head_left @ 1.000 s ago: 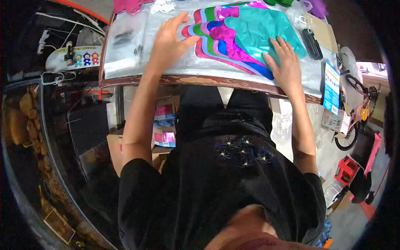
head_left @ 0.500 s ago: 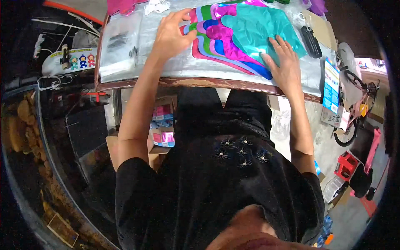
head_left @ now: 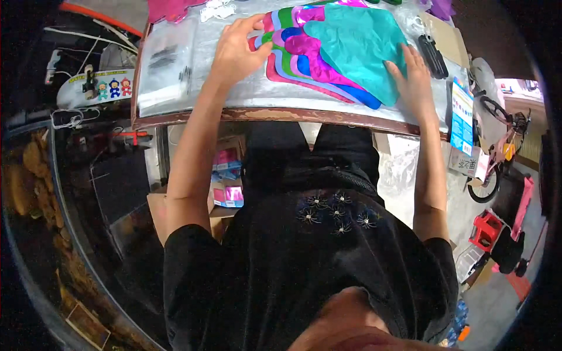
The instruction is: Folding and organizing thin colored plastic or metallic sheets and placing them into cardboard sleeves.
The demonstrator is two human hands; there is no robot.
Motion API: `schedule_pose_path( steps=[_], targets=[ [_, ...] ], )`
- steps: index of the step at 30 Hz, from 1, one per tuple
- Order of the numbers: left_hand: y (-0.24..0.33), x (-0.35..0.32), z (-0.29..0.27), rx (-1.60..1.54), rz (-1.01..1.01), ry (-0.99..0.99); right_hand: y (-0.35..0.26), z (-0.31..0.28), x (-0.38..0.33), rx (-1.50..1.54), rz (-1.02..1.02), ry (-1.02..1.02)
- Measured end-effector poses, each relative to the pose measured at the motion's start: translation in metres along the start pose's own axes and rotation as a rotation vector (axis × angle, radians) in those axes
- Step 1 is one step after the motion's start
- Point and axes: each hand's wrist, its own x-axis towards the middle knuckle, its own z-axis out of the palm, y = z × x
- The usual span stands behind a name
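Note:
A fanned stack of flat, shiny foil pieces with wavy edges lies on the table, in red, light blue, green, purple, blue and magenta. The topmost is a large teal foil piece (head_left: 363, 50); a magenta foil piece (head_left: 328, 69) shows from under its left side. At the stack's left edges, my left hand (head_left: 241, 51) has its fingers apart and curved, the thumb and fingertips close to the coloured edges. On the other side, my right hand (head_left: 414, 82) rests with spread fingers at the teal piece's right edge. Neither hand grips anything that I can see.
The table (head_left: 275, 115) has a worn brown rim. Clear plastic bags (head_left: 167, 64) lie at its left, a black handle-like object (head_left: 432, 57) at its right. A blue packet (head_left: 462, 117) stands by the right edge. Farther right are a bicycle (head_left: 497, 143) and a red stool (head_left: 486, 230).
My right hand has shifted right, off the middle of the teal piece to its edge. The teal piece lies flatter and reaches lower over the blue one. My left hand stays nearly in place.

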Motion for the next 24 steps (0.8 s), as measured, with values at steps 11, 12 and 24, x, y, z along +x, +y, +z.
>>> schedule_pose_path(
  steps=[11, 12, 24],
  targets=[
    [0.008, -0.006, -0.025, 0.001, 0.072, -0.233, -0.042, 0.0, 0.021, 0.057, -0.035, -0.002],
    [0.008, -0.005, -0.025, -0.009, 0.061, -0.252, -0.049, -0.003, 0.025, 0.051, -0.01, -0.026],
    [0.018, 0.004, -0.027, -0.002, -0.069, -0.325, -0.054, 0.037, 0.049, 0.295, -0.09, 0.068]
  ],
)
